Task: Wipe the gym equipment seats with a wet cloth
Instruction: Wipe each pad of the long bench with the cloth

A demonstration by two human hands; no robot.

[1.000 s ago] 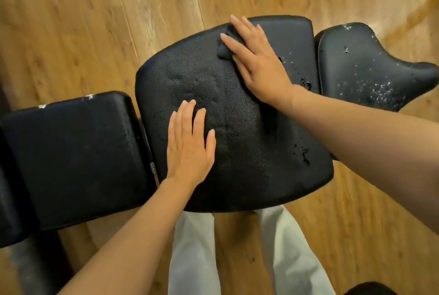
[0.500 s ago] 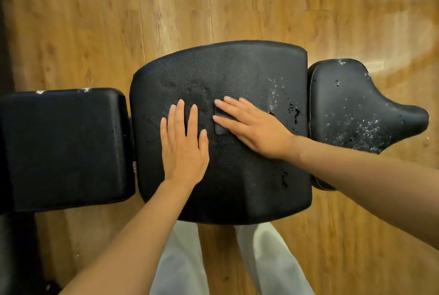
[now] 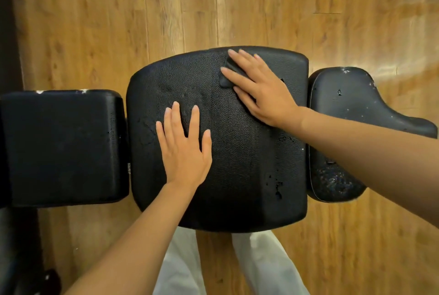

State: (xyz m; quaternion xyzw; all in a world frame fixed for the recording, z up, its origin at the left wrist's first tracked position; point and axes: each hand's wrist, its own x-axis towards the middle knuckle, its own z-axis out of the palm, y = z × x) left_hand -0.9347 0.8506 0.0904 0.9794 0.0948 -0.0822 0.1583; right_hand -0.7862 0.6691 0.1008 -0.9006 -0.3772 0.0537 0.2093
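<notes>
Both hands lie on the wide middle seat pad [image 3: 237, 176]. The left hand [image 3: 184, 152] rests flat with its fingers straight and spread, holding nothing and apparently steadying the pad. The right hand [image 3: 259, 88] presses down with straight fingers on a small dark cloth [image 3: 225, 76], which shows only as a folded edge under the fingertips, up near the pad's far edge; its colour so nearly matches the upholstery that its full outline is hard to make out.

Below the right wrist, water droplets [image 3: 276, 187] sit on the near right part of the pad, so that patch looks not yet wiped. Beyond the right forearm, the narrow nose-shaped seat [image 3: 351, 109] carries scattered white specks and beads, and it seems to await the cloth too. To the outside of the left hand, the square pad [image 3: 61, 147] looks dull and dry, though whether it has been cleaned cannot be told.

By this showing, the job is partway: the middle pad is in hand, and at least the nose seat is left.
</notes>
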